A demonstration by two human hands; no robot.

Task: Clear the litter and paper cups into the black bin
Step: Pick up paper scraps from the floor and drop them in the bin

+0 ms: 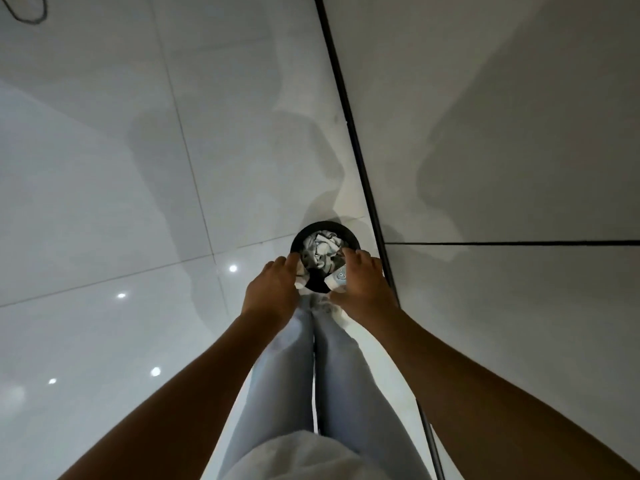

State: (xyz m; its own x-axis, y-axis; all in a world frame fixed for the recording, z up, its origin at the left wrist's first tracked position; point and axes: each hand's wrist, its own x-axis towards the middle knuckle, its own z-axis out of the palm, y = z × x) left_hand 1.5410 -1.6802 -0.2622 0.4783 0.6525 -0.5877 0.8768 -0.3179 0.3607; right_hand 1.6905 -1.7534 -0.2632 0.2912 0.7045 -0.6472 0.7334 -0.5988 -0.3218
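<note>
The round black bin (325,226) stands on the floor just ahead of my feet, with crumpled white and grey paper (320,250) filling its inside. Both hands are over its near rim. My left hand (273,289) grips a white piece of litter (300,276) at the bin's left edge; whether it is a cup or paper I cannot tell. My right hand (363,289) grips a white paper cup (338,280) with a blue-grey print at the bin's right edge, its fingers curled over the cup.
Glossy white floor tiles (121,202) spread to the left. A white wall (502,133) with a black strip (349,123) along its base runs close on the bin's right. My legs in pale jeans (304,368) stand below the bin. A dark cord (27,12) lies far top left.
</note>
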